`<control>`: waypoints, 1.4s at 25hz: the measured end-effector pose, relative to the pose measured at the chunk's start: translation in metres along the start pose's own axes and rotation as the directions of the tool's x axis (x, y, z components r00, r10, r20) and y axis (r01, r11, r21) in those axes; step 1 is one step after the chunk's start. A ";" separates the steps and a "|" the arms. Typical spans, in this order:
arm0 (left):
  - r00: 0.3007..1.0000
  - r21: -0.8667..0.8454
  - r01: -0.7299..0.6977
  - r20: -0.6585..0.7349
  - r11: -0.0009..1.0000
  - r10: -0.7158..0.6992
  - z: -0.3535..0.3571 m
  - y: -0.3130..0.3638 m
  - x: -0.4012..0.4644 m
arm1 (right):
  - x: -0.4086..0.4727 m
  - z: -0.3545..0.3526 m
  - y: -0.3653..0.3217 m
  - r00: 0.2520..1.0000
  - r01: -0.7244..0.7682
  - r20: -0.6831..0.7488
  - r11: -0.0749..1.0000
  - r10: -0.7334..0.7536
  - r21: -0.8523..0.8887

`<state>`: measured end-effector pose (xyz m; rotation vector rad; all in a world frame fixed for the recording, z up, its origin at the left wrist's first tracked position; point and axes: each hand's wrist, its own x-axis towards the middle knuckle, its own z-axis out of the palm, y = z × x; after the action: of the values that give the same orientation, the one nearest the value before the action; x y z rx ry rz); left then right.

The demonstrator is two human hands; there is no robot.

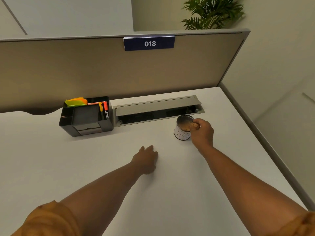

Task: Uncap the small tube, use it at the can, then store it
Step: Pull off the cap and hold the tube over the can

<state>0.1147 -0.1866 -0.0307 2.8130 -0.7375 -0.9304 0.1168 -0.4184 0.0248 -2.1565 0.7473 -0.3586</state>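
Observation:
A small metal can with a white label stands upright on the white desk, in front of the cable tray. My right hand is on its right side, with thumb and fingers closed over the can's rim. My left hand rests palm down on the desk to the left and nearer me, its fingers loosely curled with nothing seen in them. No small tube can be made out. It may be among the items in the black organizer.
The black organizer stands at the back left with coloured sticky notes and markers. An open cable tray runs along the back. A beige partition closes off the far side. The desk's right edge lies close beyond the can.

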 end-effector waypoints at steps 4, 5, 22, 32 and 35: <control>0.998 0.036 0.021 -0.053 0.999 -0.019 -0.008 0.007 0.008 | 0.008 0.002 0.000 0.999 0.020 0.034 1.000 -0.020 0.011; 0.998 0.044 0.021 -0.054 0.999 -0.019 -0.009 0.007 0.009 | 0.009 0.002 0.000 0.999 0.016 0.045 0.999 -0.018 0.034; 0.995 0.047 -0.009 -0.098 0.999 0.013 -0.002 0.003 0.010 | 0.008 0.004 -0.003 0.979 0.205 -0.015 0.979 -0.205 0.006; 0.992 0.004 -0.040 -0.118 0.999 0.040 0.005 -0.003 0.013 | 0.006 0.006 -0.005 0.994 0.102 -0.043 0.984 -0.096 0.143; 0.995 -0.107 -0.027 -0.097 0.994 0.016 0.006 -0.007 0.009 | -0.003 0.002 -0.004 0.997 0.053 -0.067 0.971 -0.038 0.233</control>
<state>0.1207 -0.1840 -0.0421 2.7286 -0.6824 -0.7995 0.1175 -0.4135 0.0265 -1.9493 0.6555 -0.5143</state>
